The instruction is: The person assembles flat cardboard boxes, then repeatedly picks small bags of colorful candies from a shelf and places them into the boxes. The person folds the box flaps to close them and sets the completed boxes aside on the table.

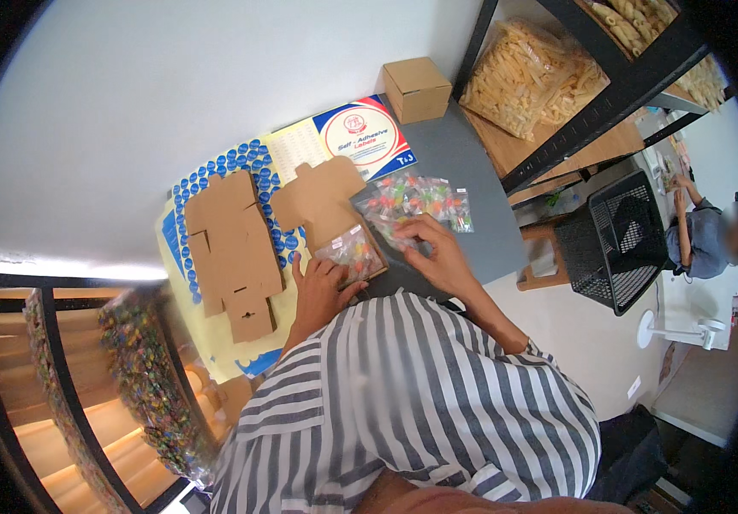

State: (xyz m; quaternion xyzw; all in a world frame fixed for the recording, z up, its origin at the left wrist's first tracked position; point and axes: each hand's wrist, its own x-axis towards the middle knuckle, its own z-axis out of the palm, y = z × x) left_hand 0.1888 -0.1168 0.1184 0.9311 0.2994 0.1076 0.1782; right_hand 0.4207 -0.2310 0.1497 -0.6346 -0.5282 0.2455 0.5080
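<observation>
My left hand [324, 292] rests at the near left corner of an open brown cardboard box [375, 247], its thumb along the near wall and its fingers over the contents. Inside the box lie clear plastic packets [357, 252] of colourful small pieces, with small white labels. To the right, my right hand [436, 254] has its fingers on a clear packet [389, 230] beside the box. Just beyond it, several similar packets [420, 196] lie overlapping on the grey tabletop [494, 241]. The box's lid [321, 186] is folded back, away from me.
Left of the box, a flat unfolded carton [234, 238] covers sheets of round blue stickers [199, 186]. A self-adhesive label pack [366, 138] and a closed carton [417, 90] stand farther back. At right are a shelf with bagged goods [523, 77], a black basket [626, 241] and another person [700, 234].
</observation>
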